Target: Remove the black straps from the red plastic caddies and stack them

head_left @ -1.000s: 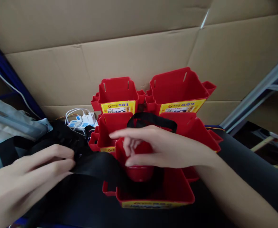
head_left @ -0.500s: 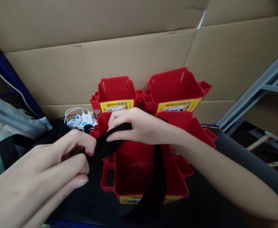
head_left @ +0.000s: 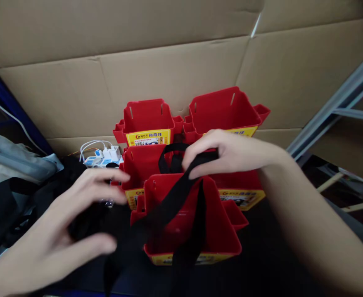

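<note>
Over the front red plastic bin (head_left: pixel 189 241), my right hand (head_left: pixel 224 154) pinches a black strap (head_left: pixel 173 198). From there the strap slants down to the left across the bin, and another length hangs down through its inside and over its front wall. Behind the fingers a loop of black strap (head_left: pixel 163 159) shows. To the left, my left hand (head_left: pixel 85 206) is open, thumb and fingers apart and slightly blurred, with nothing seen between them. The strap's lower left end blends into the black surface.
More red bins (head_left: pixel 147 117) with yellow labels stand behind, against a cardboard wall (head_left: pixel 175 78). A power strip (head_left: pixel 105 159) with white plugs lies at the left. Beside it are a pile of black straps (head_left: pixel 12 206) and a grey bag (head_left: pixel 17 159). A metal frame (head_left: pixel 333 103) rises at the right.
My right hand has moved right, drawing the strap across the bin. My left hand has let go of the strap and opened. The view has shifted slightly.
</note>
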`<state>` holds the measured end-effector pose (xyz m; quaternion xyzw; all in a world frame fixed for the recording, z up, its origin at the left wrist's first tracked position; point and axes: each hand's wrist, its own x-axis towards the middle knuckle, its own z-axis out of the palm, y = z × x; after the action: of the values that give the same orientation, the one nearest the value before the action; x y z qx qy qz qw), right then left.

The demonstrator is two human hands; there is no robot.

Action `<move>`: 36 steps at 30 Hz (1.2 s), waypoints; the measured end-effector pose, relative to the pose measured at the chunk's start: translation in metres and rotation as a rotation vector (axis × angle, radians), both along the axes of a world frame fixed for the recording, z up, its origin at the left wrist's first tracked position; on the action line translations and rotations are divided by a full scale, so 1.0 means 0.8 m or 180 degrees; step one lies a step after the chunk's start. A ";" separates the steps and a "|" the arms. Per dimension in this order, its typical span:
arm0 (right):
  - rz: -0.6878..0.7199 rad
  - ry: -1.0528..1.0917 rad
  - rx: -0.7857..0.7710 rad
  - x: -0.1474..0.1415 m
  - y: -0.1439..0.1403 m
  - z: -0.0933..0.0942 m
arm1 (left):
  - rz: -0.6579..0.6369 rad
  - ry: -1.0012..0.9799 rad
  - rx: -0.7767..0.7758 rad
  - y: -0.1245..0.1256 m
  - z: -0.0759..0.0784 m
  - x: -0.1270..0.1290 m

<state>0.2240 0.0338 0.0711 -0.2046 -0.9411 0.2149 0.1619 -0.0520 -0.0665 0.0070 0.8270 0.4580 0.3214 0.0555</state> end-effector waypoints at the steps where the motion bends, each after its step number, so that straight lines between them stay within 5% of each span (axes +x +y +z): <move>1: 0.0170 -0.0151 -0.0012 -0.015 -0.005 -0.002 | -0.0099 -0.0139 -0.0115 0.012 0.004 0.009; 5: 0.0290 -0.0162 0.0219 -0.055 -0.012 -0.012 | -0.0337 -0.0418 -0.0552 0.055 0.009 0.042; 12: -0.0458 -0.0211 0.0349 -0.013 0.015 -0.027 | 0.0038 0.0307 -0.1136 0.042 -0.005 0.017; 18: -0.0049 -0.0264 0.0417 -0.049 0.009 -0.043 | 0.0240 -0.0036 -0.0546 0.046 -0.008 0.046; 23: -0.0433 -0.0149 0.0446 -0.056 0.010 -0.047 | 0.0431 -0.0198 -0.0533 0.059 -0.015 0.060; 36: -0.0231 -0.0475 0.0181 -0.055 0.028 -0.049 | 0.1201 0.1090 -0.0479 0.043 -0.019 0.072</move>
<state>0.1800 0.0561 0.0315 -0.2494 -0.9483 0.1662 0.1047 0.0057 -0.0318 -0.0086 0.7629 0.6293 0.1465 -0.0223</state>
